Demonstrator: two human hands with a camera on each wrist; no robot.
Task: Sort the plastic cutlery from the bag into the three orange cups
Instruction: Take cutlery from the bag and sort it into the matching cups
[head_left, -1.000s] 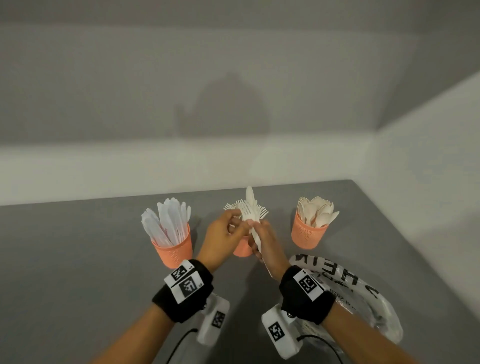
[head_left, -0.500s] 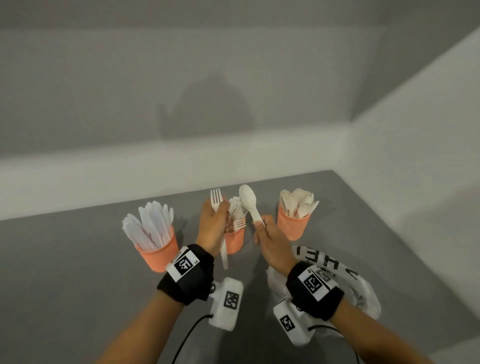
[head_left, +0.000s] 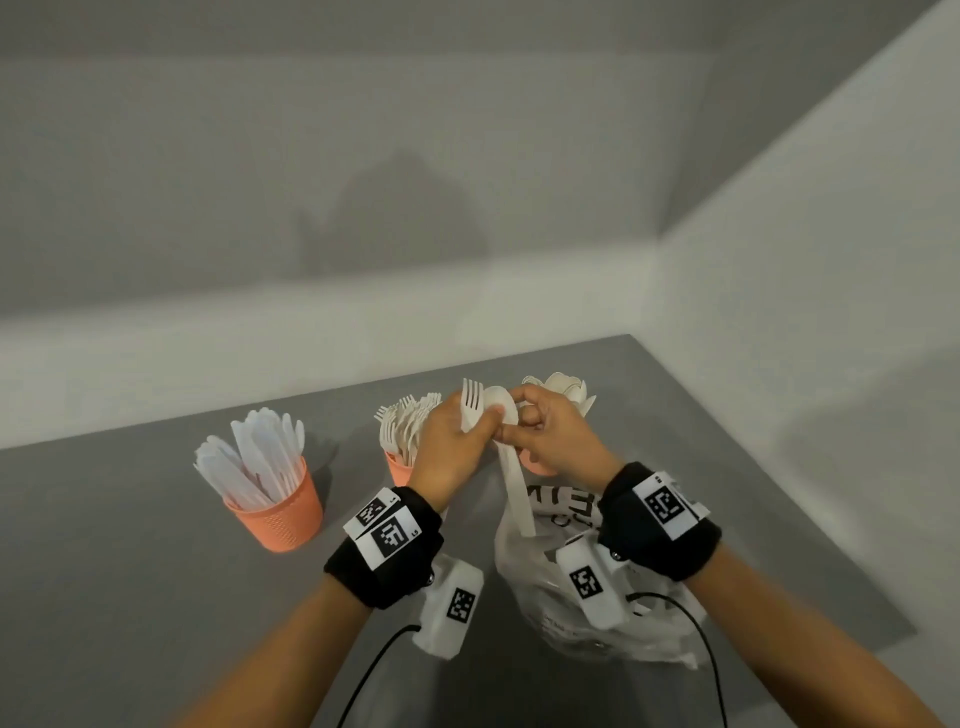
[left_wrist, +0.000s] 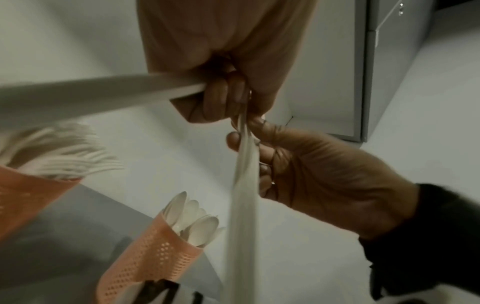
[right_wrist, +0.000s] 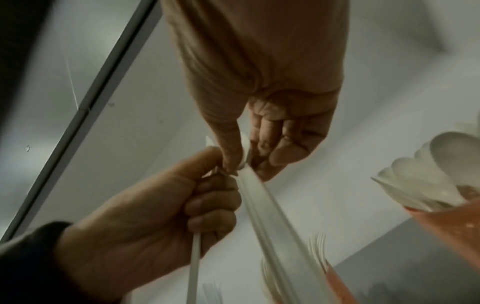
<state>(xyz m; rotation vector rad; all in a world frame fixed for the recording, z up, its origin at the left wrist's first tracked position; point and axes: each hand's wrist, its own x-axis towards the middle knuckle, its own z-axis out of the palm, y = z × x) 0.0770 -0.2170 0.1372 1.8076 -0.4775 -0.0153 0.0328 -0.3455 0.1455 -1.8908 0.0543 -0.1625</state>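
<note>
Three orange cups stand in a row: the knife cup (head_left: 280, 514) on the left, the fork cup (head_left: 399, 470) in the middle, and the spoon cup (head_left: 537, 464) on the right, half hidden behind my hands. My left hand (head_left: 475, 426) grips a white fork (head_left: 471, 396), tines up. Touching it, my right hand (head_left: 511, 415) pinches a white spoon (head_left: 500, 404) at its neck; the handle (head_left: 522, 499) hangs down over the bag (head_left: 571, 603). In the right wrist view my right hand's fingertips (right_wrist: 233, 164) pinch the spoon (right_wrist: 272, 226) beside the left hand (right_wrist: 168, 209).
The crumpled clear bag with black lettering lies on the grey table (head_left: 130, 571) under my right wrist. White walls close the table's far edge and right side. The spoon cup (left_wrist: 153, 257) and fork cup (left_wrist: 26, 197) show below my hands in the left wrist view.
Half a second ago my hands were apart, the left holding the fork, the right the spoon. They have come together, in front of the spoon cup.
</note>
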